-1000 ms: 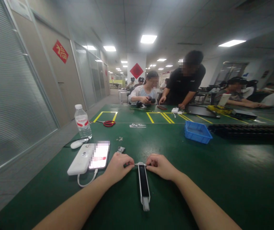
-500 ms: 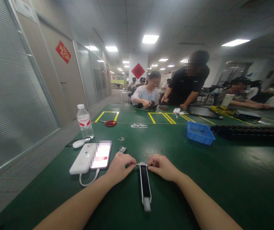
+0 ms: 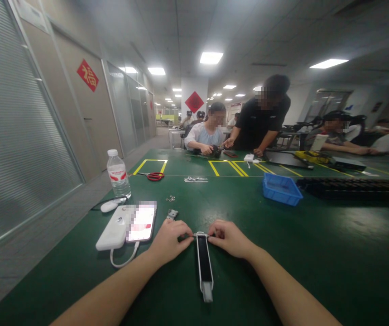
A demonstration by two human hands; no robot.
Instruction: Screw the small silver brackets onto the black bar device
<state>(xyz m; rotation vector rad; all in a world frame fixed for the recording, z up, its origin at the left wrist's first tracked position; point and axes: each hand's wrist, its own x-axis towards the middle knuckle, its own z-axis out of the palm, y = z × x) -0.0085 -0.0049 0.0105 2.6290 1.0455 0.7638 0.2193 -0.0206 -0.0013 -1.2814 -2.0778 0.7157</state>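
Observation:
A long narrow white-framed piece with a black middle lies on the green table, a grey tab sticking out at its near end. Across its far end runs a thin metal rod. My left hand pinches the rod's left end between thumb and fingers. On the other side, my right hand pinches the right end. A small metal part lies just beyond my left hand. Farther off are several small rings and a few thin silvery pieces.
Left of my hands are a phone, a white power bank with a cable, and a water bottle. Red-handled scissors lie farther back. A blue tray stands at right. Two people are across the table.
The view has shifted slightly. Both my hands keep their pinch at the far end of the long piece. The standing person's hand across the table has moved a little left.

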